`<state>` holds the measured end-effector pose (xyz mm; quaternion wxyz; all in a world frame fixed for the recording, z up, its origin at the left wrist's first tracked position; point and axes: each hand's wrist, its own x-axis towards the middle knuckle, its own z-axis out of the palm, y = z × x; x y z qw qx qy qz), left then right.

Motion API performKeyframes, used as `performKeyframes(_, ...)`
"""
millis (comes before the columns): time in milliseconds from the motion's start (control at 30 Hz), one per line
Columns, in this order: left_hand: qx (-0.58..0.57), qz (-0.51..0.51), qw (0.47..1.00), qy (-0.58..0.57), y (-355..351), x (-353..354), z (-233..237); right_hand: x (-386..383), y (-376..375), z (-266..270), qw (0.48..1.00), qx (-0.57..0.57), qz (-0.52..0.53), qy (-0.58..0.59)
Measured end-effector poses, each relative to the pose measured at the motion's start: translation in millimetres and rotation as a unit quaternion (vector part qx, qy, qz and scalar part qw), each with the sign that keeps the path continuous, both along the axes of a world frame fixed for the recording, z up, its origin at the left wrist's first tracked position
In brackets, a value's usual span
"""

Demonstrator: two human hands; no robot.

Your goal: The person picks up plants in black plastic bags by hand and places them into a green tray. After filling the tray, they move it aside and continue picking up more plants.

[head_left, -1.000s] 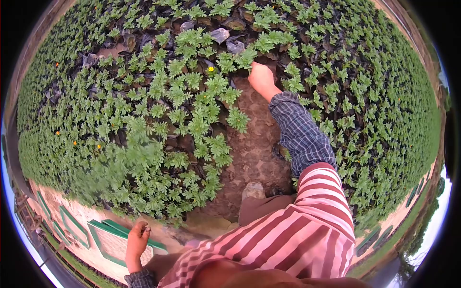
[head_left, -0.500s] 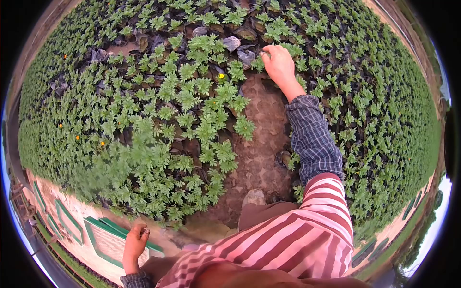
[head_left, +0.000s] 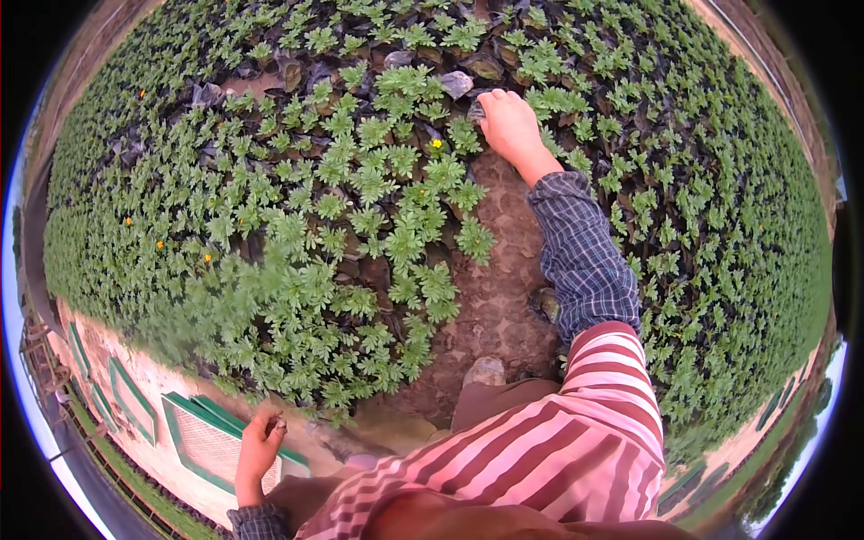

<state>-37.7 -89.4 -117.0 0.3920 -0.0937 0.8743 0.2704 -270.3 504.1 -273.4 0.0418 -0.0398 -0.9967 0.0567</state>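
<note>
Right hand (head_left: 511,126) now lower, fingers (head_left: 491,105) on a black seedling bag (head_left: 474,111).

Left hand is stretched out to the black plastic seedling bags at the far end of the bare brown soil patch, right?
No, the head view shows the right hand stretched out to the black plastic seedling bags at the far end of the bare brown soil patch.

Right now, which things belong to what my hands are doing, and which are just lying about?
In hand: right hand, at the black seedling bag beside bare soil.
Lying about: green tray near the left hand, crumpled grey bag, yellow-flowered seedling.
</note>
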Motion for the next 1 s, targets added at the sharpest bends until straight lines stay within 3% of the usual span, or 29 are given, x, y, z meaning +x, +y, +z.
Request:
performKeyframes(33,-0.002,0.000,1.000,0.003,8.3,-5.4,2.8,3.3,-9.1,12.6,0.998,-0.059,-0.002,0.035)
performKeyframes(67,0.138,0.136,0.981,-0.022,21.3,-11.3,2.8,6.6,-22.7,24.5,0.992,-0.106,0.006,0.074)
performKeyframes(100,0.273,0.264,0.924,-0.046,37.3,-18.0,2.7,11.9,-43.5,45.5,0.981,-0.180,0.020,0.071)
performKeyframes(133,0.274,0.262,0.924,-0.043,52.4,-23.7,1.1,21.4,-67.9,69.8,0.959,-0.265,0.070,0.074)
performKeyframes(200,0.418,0.405,0.810,-0.071,85.9,-33.6,-4.1,39.9,-123.5,101.1,0.865,-0.459,0.196,0.043)
performKeyframes(233,0.418,0.403,0.811,-0.071,109.8,-40.7,-1.8,53.1,-151.0,107.9,0.815,-0.518,0.261,0.017)
performKeyframes(300,0.443,0.540,0.710,-0.090,146.6,-52.6,8.6,70.9,-191.5,114.4,0.662,-0.601,0.447,-0.004)
performKeyframes(333,0.442,0.539,0.712,-0.090,141.1,-51.8,5.7,68.1,-188.7,112.1,0.682,-0.576,0.451,0.008)
performKeyframes(400,0.501,0.635,0.566,-0.157,116.0,-43.4,-12.6,48.1,-176.1,103.8,0.735,-0.525,0.428,0.027)
performKeyframes(500,0.519,0.586,0.608,-0.134,95.1,-23.0,-28.2,-7.2,-100.0,52.0,0.890,-0.425,0.130,0.106)
performKeyframes(533,0.498,0.580,0.634,-0.118,92.1,-18.7,-29.3,-25.3,-68.1,17.2,0.936,-0.303,0.073,0.166)
performKeyframes(567,0.514,0.549,0.646,-0.130,91.1,-14.7,-27.6,-34.9,-39.3,-4.6,0.955,-0.209,0.049,0.207)
performKeyframes(600,0.514,0.552,0.644,-0.128,89.3,-10.2,-28.6,-38.9,-22.5,-15.7,0.971,-0.159,-0.004,0.176)
performKeyframes(667,0.506,0.510,0.682,-0.139,87.1,0.7,-30.0,-44.2,-7.7,-29.9,0.993,-0.072,-0.044,0.086)
performKeyframes(733,0.514,0.498,0.682,-0.149,87.3,5.5,-30.6,-47.2,-10.8,-43.6,0.996,0.014,-0.030,0.081)
performKeyframes(800,0.482,0.455,0.733,-0.151,89.7,9.3,-30.6,-56.6,-15.6,-53.5,0.999,0.030,-0.026,0.035)
performKeyframes(833,0.495,0.456,0.722,-0.157,86.6,12.9,-34.0,-60.6,-19.3,-57.1,0.998,0.049,-0.024,-0.015)
performKeyframes(1000,0.491,0.465,0.722,-0.141,84.9,15.3,-32.2,-70.0,-13.0,-77.5,0.997,0.059,-0.049,0.010)
